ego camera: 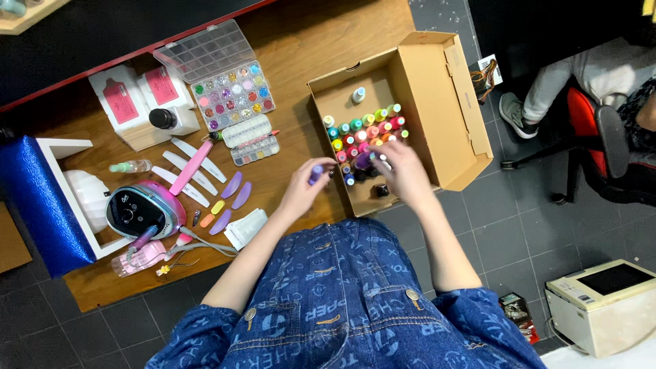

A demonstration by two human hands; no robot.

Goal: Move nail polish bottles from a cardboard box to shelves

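My left hand (301,195) pinches a purple bottle (316,173) just outside the box (437,102), my right hand (402,174) closes on another bottle (363,160) among the rows (362,130), so I'd lift straight up, slowly, to avoid toppling neighbours.

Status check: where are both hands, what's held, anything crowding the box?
Left hand holds a purple bottle at the edge of the cardboard box. Right hand is down among the coloured bottles, grip unclear. Bottles tightly packed; nothing else crowding.
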